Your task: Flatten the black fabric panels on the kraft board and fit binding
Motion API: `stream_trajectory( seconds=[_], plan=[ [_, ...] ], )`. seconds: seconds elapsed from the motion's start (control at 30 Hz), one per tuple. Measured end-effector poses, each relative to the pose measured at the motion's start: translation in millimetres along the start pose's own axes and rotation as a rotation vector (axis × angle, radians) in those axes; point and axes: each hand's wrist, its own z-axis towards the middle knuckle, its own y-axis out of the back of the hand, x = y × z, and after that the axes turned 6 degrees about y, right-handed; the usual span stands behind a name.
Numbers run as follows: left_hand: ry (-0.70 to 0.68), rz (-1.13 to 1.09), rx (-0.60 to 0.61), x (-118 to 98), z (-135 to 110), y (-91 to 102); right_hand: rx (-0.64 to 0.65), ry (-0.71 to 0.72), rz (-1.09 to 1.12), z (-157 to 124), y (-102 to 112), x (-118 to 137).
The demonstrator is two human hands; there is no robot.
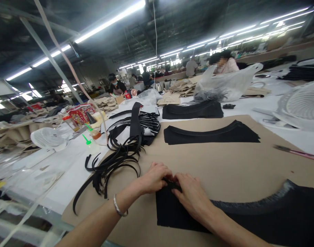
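Observation:
A large black fabric panel with a curved upper edge lies flat in front of me. Along that curve runs a greyish, shiny band. My left hand pinches the panel's upper left corner, where the edge looks folded over. Close beside it, my right hand presses and pinches the same edge, its fingertips nearly touching the left ones. To the left of my hands lies a tangle of black strips. Beyond them rest two more black curved pieces, a nearer one and a farther one.
Brown paper covers the white table. Scissors or a similar tool with pink handles lie at the right. Small fans stand left and right. Green-tipped bottles stand left, near a hanging cable. A plastic bag and co-workers are farther back.

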Motion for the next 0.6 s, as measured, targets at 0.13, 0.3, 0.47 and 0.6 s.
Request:
stream_trajectory(
  seconds=[0.13,0.3,0.47,0.6],
  plan=[
    [0.001,0.004,-0.004,4,1,0.4,-0.008,0.024,0.018,1,0,-3],
    [-0.022,0.009,-0.061,7,-1,-1.4,-0.031,0.073,0.065,-2,-5,-6],
    [-0.074,0.042,-0.116,11,-5,-7.4,-0.063,0.127,0.074,-8,-10,-7],
    [-0.135,0.104,-0.139,14,-9,-7.3,-0.071,0.172,0.048,-12,-12,-6]
  ],
)
